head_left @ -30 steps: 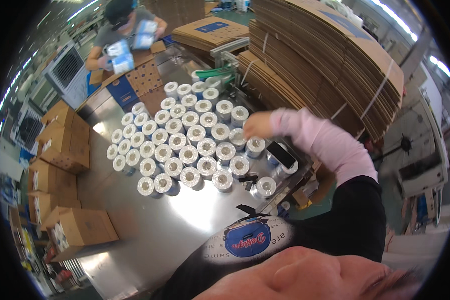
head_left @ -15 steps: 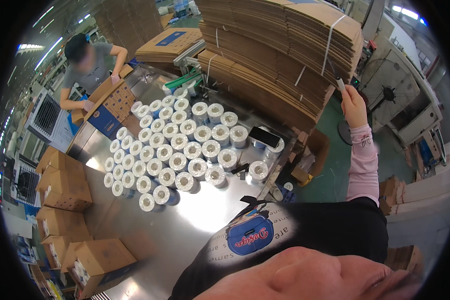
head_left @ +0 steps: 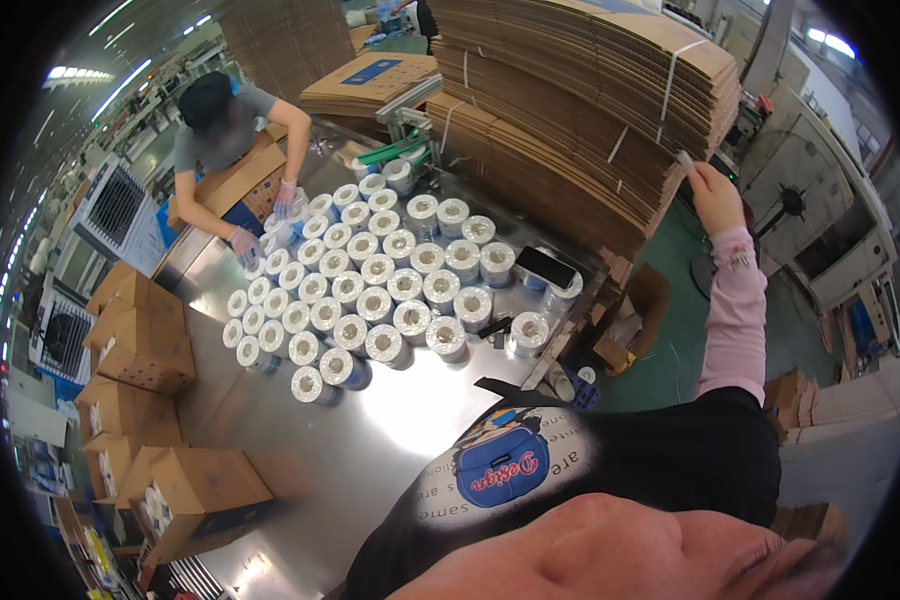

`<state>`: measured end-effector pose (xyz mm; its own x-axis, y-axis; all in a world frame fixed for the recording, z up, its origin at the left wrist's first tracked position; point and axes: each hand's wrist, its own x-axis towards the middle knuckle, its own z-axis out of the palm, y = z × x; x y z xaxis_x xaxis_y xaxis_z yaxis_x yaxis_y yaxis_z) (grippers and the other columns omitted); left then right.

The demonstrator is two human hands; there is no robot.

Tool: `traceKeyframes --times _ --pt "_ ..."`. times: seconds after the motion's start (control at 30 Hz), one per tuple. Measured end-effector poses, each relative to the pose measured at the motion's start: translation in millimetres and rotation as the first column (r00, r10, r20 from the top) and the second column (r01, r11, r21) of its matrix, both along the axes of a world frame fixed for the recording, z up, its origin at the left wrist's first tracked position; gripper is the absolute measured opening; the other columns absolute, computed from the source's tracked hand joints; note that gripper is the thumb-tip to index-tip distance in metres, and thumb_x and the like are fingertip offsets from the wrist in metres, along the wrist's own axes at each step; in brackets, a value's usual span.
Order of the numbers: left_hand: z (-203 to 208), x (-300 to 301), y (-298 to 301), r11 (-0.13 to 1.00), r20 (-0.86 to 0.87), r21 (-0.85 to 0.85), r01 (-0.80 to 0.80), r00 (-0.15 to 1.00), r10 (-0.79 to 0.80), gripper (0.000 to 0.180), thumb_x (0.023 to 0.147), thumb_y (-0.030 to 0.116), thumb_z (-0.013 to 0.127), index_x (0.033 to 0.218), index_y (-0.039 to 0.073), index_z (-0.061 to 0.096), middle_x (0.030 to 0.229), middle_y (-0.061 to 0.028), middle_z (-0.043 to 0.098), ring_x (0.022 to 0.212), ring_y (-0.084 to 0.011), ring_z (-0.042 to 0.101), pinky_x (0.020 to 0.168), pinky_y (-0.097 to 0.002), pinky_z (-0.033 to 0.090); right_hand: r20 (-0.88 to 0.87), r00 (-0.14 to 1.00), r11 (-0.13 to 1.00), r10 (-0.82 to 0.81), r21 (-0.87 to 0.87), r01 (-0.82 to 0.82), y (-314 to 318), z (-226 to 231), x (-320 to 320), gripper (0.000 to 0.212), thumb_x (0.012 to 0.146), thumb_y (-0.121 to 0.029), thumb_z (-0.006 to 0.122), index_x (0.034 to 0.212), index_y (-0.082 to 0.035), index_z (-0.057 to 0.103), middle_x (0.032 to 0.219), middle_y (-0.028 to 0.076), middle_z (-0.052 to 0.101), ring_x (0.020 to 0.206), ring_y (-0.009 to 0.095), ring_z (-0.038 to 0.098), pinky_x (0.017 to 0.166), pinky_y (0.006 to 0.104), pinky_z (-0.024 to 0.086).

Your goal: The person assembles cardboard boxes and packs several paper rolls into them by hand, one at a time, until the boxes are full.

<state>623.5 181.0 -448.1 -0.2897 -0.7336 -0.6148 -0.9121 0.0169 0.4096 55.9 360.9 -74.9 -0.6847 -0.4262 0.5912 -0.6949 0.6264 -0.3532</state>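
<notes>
My right hand [head_left: 718,203], in a pink sleeve, is stretched out at the upper right and closed around a slim knife [head_left: 686,161] with a pale handle. Its tip reaches the side of a tall stack of flat cardboard cartons [head_left: 560,100], beside a white strap [head_left: 667,90] that binds them; blade and carton edges blend together there. My left hand does not show. Below the stack, many wrapped white rolls [head_left: 377,304] stand upright on a metal table [head_left: 270,430]. A black phone [head_left: 545,267] lies across rolls at the table's right side.
Across the table a co-worker [head_left: 232,130] in gloves reaches to the rolls beside an open carton [head_left: 260,172]. Filled cartons [head_left: 205,500] line the left side. A floor fan [head_left: 785,205] stands right of my arm. Green bands [head_left: 385,152] hang by the table's far edge.
The co-worker's hands have moved from the carton down onto the nearest rolls. My right hand stays at the stack's edge, the knife's tip now closer in. The whole view has shifted slightly.
</notes>
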Motion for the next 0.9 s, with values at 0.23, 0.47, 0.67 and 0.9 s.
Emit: traceKeyframes --times 0.23,0.47,0.67,0.9 --pt "-1 -1 7 1.000 -0.025 -0.008 0.011 1.000 -0.011 0.039 0.086 0.042 0.052 0.095 0.007 0.067 0.094 -0.0185 0.067 0.091 -0.0370 0.063 0.080 -0.0445 0.048 0.471 0.882 1.000 0.008 0.005 -0.012 13 24 -15 0.028 0.091 -0.026 0.054 0.100 0.000 0.062 0.067 0.012 0.060 0.060 0.023 0.059 0.057 0.0349 0.044" --pt "0 -3 11 1.000 -0.029 -0.010 0.020 0.999 -0.020 0.040 0.087 0.042 0.052 0.094 0.007 0.067 0.094 -0.0185 0.067 0.090 -0.0370 0.063 0.079 -0.0445 0.048 0.197 0.980 0.992 -0.003 0.128 -0.023 7 28 -31 0.030 0.090 -0.025 0.052 0.090 0.002 0.063 0.061 0.009 0.057 0.051 0.019 0.054 0.050 0.0334 0.040" --pt "4 -1 14 1.000 -0.043 0.005 -0.006 0.999 0.006 0.040 0.087 0.043 0.052 0.094 0.007 0.067 0.094 -0.0186 0.067 0.090 -0.0370 0.063 0.079 -0.0444 0.048 0.415 0.910 0.995 -0.017 0.098 -0.026 9 36 -18 0.028 0.089 -0.024 0.050 0.089 0.000 0.065 0.056 0.009 0.053 0.043 0.018 0.050 0.045 0.0331 0.037" --pt "6 -11 11 1.000 -0.063 -0.002 -0.013 0.998 0.013 0.040 0.087 0.043 0.052 0.094 0.006 0.067 0.094 -0.0186 0.067 0.090 -0.0370 0.063 0.079 -0.0444 0.048 0.540 0.840 0.995 0.044 -0.095 0.009 -4 18 -3 0.030 0.094 -0.028 0.047 0.096 -0.003 0.063 0.048 0.002 0.046 0.035 0.013 0.041 0.036 0.0279 0.031"
